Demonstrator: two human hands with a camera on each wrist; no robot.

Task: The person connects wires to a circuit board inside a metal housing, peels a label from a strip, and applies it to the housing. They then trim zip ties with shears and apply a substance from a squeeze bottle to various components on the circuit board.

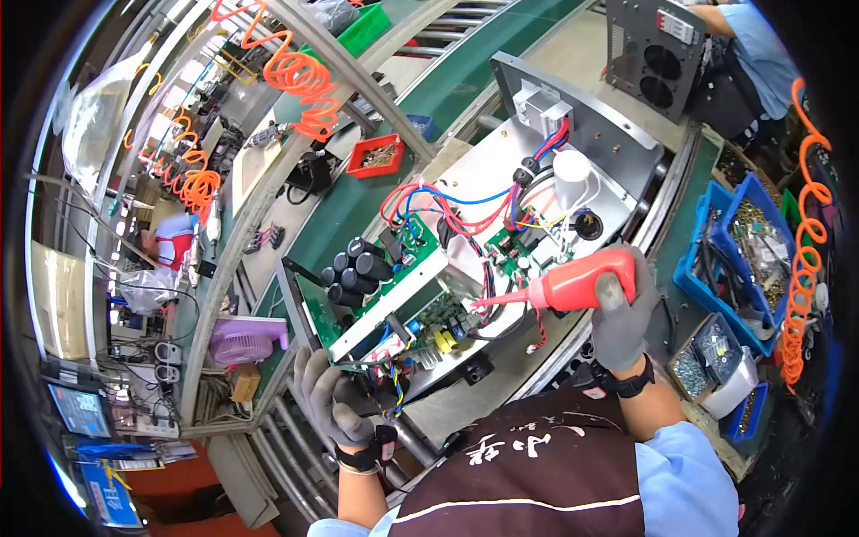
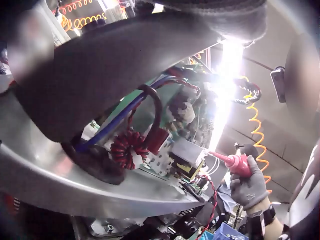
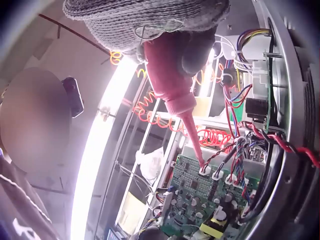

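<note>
My gloved right hand (image 1: 622, 313) grips a red squeeze bottle (image 1: 582, 282), its long thin nozzle pointing left over the circuit boards in the opened metal device (image 1: 617, 152). In the right wrist view, the nozzle of the bottle (image 3: 172, 75) meets a white wire connector (image 3: 205, 171) on the green board (image 3: 187, 182); the grey glove (image 3: 150, 22) wraps the bottle. My gloved left hand (image 1: 333, 403) is at the device's lower left corner, fingers extended and slightly bent beside its edge. Whether they touch it is unclear. Black capacitors (image 1: 358, 268) stand nearby.
A red bin (image 1: 376, 157) of small parts sits beyond the device. Blue bins (image 1: 756, 242) of hardware are at right, below a coiled orange hose (image 1: 805, 259). A purple fan (image 1: 246, 342) stands at left. Another person's blue sleeve (image 1: 761, 49) shows at top right.
</note>
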